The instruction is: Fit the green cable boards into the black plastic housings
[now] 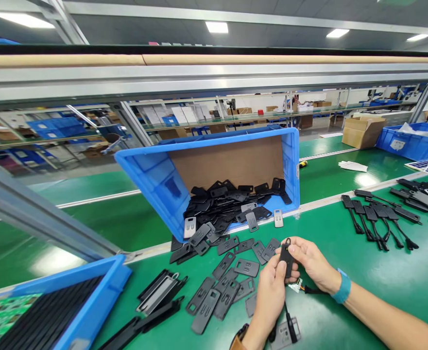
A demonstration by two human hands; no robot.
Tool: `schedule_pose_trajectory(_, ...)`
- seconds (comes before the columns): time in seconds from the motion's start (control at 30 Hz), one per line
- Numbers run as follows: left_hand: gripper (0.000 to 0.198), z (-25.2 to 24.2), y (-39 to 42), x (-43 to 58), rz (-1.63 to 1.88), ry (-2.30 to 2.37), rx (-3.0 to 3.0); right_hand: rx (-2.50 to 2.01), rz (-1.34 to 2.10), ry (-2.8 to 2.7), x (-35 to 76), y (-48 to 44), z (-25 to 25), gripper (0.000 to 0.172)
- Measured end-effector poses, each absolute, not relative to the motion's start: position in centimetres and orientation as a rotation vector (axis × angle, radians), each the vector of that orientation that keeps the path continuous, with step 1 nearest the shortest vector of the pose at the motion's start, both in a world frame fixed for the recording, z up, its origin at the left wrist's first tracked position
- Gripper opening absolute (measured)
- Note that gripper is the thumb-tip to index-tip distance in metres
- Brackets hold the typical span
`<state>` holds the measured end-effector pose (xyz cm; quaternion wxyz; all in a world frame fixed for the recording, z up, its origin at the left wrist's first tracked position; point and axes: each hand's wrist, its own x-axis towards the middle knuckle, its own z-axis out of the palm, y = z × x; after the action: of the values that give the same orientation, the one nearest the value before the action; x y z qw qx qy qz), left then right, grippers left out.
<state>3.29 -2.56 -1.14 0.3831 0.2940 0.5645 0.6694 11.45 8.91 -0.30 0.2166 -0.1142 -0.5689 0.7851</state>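
Note:
Between my two hands is a small black plastic case [285, 260] with a loop at its top end. My left hand [270, 289] is closed on its lower left side, thumb on its face. My right hand [313, 260] pinches its upper right side. Under my right hand, a white connector [294, 286] with thin coloured wires shows beside a black cable [314, 290]. Another black cable [290, 325] hangs below my left hand, over a grey plate [285, 335]. Many flat black plates [206, 311] with slots lie loose left of my hands.
A tilted blue bin [292, 170] spills black plates onto the green bench. At the lower left, a blue tray [106, 296] holds green circuit boards [6, 318] and black strips. Cabled black units [371, 214] lie at the right, near a white glove [352, 166] and cardboard box [361, 131].

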Motion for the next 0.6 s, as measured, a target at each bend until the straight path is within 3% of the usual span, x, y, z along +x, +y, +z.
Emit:
schedule_pose_trajectory(0.43, 0.042, -0.9, -2.6, 3.4, 1.694, 1.376, 0.661, -0.385, 2.141, -1.555, 11.3, 8.5, -0.3, 0.048)
schedule_pose_trajectory(0.6, 0.032, 0.3, -3.1, 3.4, 1.686, 1.078, 0.393, -0.411, 2.035, -1.650, 11.3, 9.0, 0.1, 0.050)
